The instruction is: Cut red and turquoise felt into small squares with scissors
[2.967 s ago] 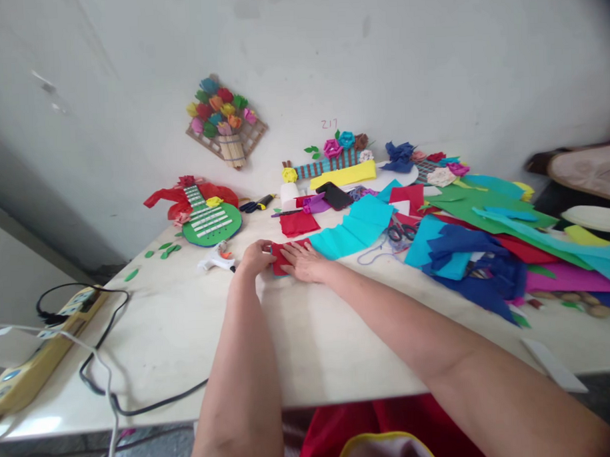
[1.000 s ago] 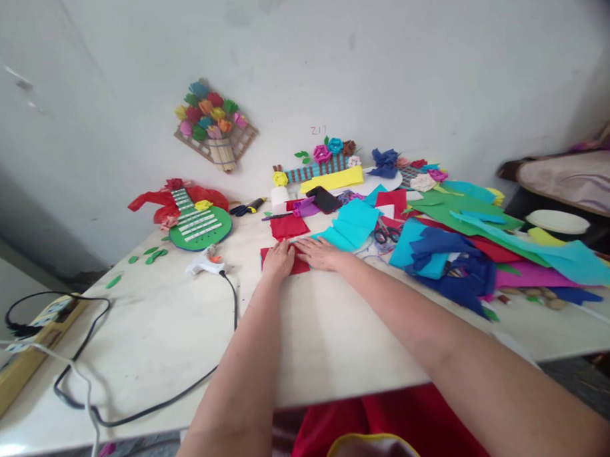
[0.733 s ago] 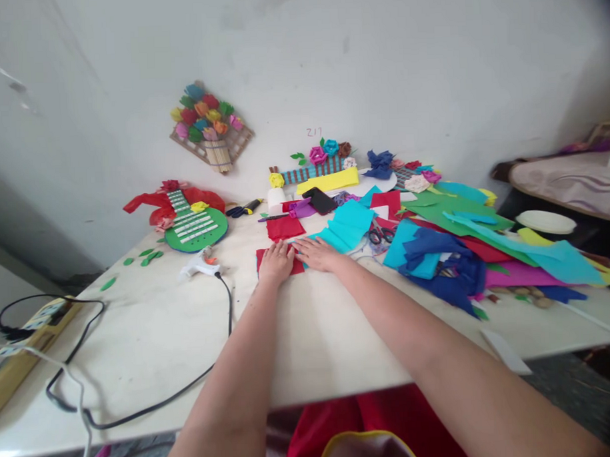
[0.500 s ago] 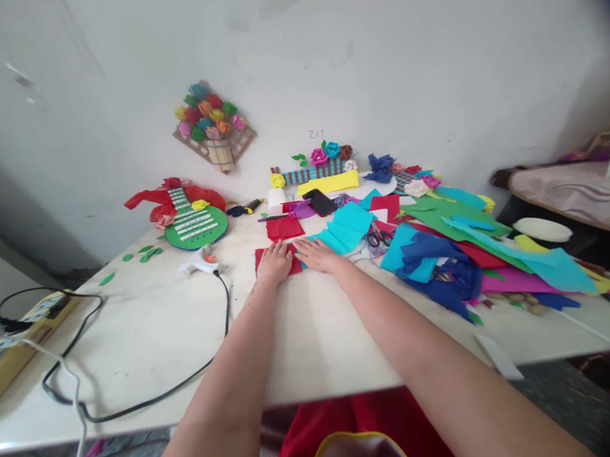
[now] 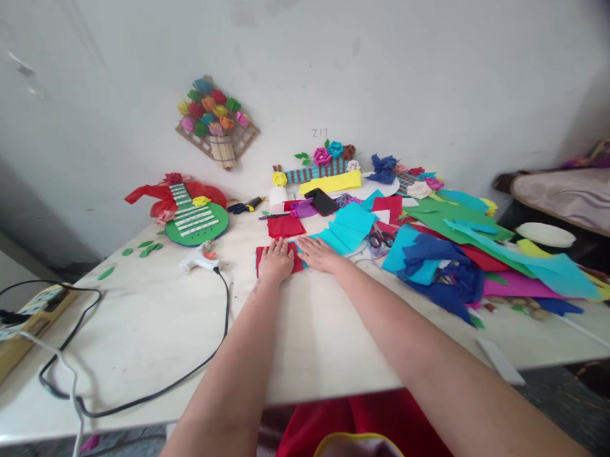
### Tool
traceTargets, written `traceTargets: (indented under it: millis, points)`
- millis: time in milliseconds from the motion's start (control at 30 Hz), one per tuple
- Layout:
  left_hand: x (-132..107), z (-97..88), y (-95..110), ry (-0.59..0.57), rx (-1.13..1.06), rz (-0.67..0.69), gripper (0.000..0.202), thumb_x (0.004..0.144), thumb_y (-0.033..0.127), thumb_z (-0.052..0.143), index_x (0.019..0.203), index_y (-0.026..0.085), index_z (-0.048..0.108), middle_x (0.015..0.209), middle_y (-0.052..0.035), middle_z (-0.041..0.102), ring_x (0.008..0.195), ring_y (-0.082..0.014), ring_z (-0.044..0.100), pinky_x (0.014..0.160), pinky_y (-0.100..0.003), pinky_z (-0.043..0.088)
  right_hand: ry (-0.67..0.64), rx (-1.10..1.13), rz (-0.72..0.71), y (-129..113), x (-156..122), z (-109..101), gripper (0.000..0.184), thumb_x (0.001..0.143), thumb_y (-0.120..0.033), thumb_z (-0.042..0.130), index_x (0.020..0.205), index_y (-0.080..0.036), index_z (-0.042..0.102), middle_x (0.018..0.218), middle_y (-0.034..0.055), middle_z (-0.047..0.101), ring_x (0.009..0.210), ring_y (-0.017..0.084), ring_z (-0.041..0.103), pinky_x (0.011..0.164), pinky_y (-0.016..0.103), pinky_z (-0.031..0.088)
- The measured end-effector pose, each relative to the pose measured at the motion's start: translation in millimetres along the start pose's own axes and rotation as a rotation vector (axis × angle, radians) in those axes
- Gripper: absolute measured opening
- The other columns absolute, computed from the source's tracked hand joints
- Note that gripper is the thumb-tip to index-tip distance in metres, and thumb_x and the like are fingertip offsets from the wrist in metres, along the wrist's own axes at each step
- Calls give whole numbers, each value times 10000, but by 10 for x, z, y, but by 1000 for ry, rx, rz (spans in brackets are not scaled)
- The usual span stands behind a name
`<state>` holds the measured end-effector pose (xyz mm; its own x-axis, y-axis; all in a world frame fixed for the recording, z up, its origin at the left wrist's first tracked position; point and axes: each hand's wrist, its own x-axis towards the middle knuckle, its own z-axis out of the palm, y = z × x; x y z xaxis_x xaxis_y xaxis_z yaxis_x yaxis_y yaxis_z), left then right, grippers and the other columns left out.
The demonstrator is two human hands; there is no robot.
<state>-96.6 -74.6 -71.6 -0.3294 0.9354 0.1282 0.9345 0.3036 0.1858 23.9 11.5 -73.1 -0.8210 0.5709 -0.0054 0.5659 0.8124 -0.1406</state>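
Note:
My left hand (image 5: 277, 259) lies flat with its fingers stretched forward on a red crepe paper piece (image 5: 262, 264). Beside it, my right hand (image 5: 316, 254) is also flat, pressing the near end of a folded light-blue crepe paper sheet (image 5: 349, 227) where it meets the red piece. Both hands are open and grasp nothing. A second red piece (image 5: 285, 226) lies just beyond my fingers. To the right of the blue sheet are scissors (image 5: 381, 238). What lies beneath my palms is hidden.
A white glue gun (image 5: 200, 258) with a black cord sits left, near a green paper guitar (image 5: 197, 223). A power strip (image 5: 35, 316) lies at the left edge. Coloured paper sheets (image 5: 506, 248) pile up on the right. A black phone (image 5: 323, 201) lies behind.
My right hand has slid slightly to the right, a little apart from my left hand. The left hand stays on the red piece. The view has shifted slightly.

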Motion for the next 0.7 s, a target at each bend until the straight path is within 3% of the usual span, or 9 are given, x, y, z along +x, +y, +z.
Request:
traceTargets:
  millis: [400,700]
  points:
    - [-6,-46,41,-45,59,-47,560,900,368,180,1423,188,269,1505,-18,162,1379,-199,122,1104,-410,112,3,-12,20,-25,5,6,592,912,-404,117,1451,-163,162,1518,11,102,1392,139,62,1121,393,43]
    - [13,-23,45,-29,77,-85,589,892,378,152,1425,153,259,1508,-22,151,1380,-208,119,1104,-429,128,-2,-1,22,-31,2,6,603,908,-403,115,1452,-144,151,1518,18,94,1393,144,50,1122,399,42]
